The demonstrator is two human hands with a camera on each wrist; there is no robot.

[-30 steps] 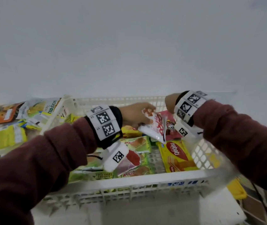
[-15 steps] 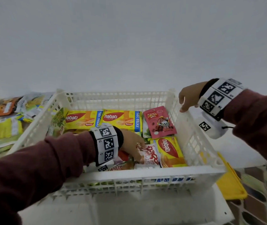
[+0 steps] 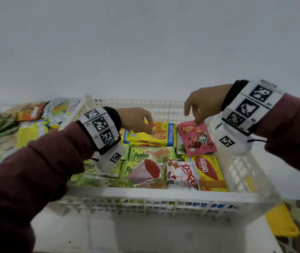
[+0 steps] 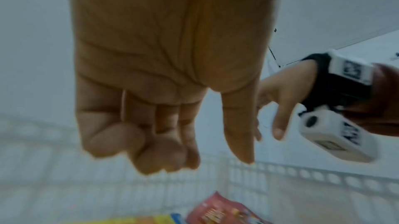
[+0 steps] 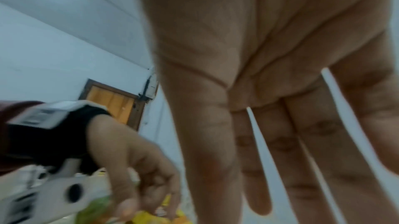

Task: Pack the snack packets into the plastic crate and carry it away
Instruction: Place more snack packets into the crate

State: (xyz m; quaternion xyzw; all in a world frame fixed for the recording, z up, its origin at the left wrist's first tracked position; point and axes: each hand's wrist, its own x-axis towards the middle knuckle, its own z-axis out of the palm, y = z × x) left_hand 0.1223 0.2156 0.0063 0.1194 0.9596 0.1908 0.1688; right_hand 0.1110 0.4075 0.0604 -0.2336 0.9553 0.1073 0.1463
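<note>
A white plastic crate point(image 3: 163, 195) holds several snack packets. A yellow Nabati packet point(image 3: 156, 136) lies at its back, a red Jomel packet point(image 3: 197, 139) beside it, green Pandan packets point(image 3: 149, 154) in the middle. A white-and-red packet point(image 3: 181, 175) lies near the front. My left hand point(image 3: 150, 127) hovers over the yellow Nabati packet; in the left wrist view its fingers point(image 4: 164, 156) hang loosely curled and empty. My right hand point(image 3: 194, 115) hangs with straight fingers point(image 5: 261, 185) at the top edge of the red packet point(image 4: 218, 210); it holds nothing.
Several loose packets point(image 3: 26, 128) lie on the surface left of the crate. A yellow flat object point(image 3: 282, 221) sticks out below the crate's right front corner. A plain wall stands close behind the crate. Another Nabati packet point(image 3: 209, 172) fills the front right corner.
My left hand let go of the white-and-red packet at the crate's front and moved to the back. My right hand came from the right rim to over the red packet.
</note>
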